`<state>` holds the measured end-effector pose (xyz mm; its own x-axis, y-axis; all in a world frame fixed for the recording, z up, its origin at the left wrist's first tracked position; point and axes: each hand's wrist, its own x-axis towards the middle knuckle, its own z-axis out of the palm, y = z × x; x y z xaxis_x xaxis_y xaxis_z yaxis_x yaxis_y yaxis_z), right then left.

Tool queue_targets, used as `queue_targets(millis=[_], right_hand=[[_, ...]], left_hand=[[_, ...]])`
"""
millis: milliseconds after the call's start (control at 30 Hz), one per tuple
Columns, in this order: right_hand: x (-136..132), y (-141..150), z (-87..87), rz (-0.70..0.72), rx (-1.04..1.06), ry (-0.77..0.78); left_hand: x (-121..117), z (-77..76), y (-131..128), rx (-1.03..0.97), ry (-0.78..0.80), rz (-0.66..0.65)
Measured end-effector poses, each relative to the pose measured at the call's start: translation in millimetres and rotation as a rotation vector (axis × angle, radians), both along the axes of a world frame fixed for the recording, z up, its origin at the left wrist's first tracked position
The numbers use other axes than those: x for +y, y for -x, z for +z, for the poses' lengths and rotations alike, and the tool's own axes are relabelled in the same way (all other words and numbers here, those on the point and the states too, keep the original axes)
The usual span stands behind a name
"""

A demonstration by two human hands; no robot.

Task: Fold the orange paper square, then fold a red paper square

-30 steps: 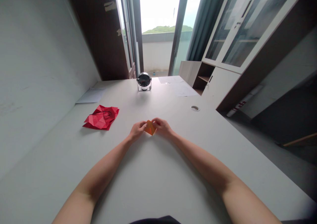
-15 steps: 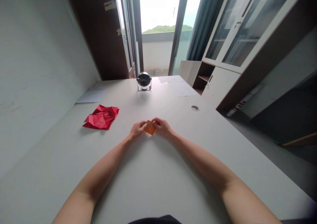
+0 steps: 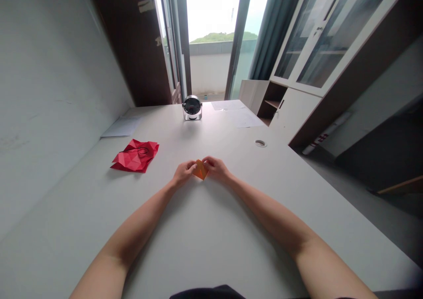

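A small piece of folded orange paper is held between my two hands over the white table. My left hand pinches its left edge. On the other side, my right hand grips its upper right edge with thumb and fingers. The paper's lower corner points toward me, and its upper tip shows between the fingertips. Some of its folds are hidden behind my fingers.
Creased red paper with a thin dark cord on it lies to the left. A round black device on a metal stand is at the back. White sheets lie at the back right, near a round cable hole.
Almost nothing differs. Both hands keep their grip on the orange paper, and the whole view has shifted very slightly.
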<state>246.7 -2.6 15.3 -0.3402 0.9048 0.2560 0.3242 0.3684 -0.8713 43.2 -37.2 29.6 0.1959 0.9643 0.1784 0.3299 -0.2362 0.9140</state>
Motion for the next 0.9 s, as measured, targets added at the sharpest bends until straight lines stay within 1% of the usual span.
queue_targets(millis=[167, 400, 733, 900], right_hand=[[-3.2, 0.6, 3.5, 0.0, 0.002, 0.015], [-2.8, 0.7, 4.1, -0.003, -0.009, 0.015], [0.6, 1.1, -3.2, 0.006, -0.007, 0.033], [-1.6, 0.4, 0.5, 0.005, -0.014, 0.022]], left_hand=[[1.4, -2.3, 0.0, 0.023, -0.008, -0.004], [0.3, -0.4, 0.7, 0.038, -0.009, -0.009], [-1.4, 1.9, 0.2, 0.055, -0.017, -0.004], [-2.9, 3.9, -1.0, 0.059, 0.0, 0.006]])
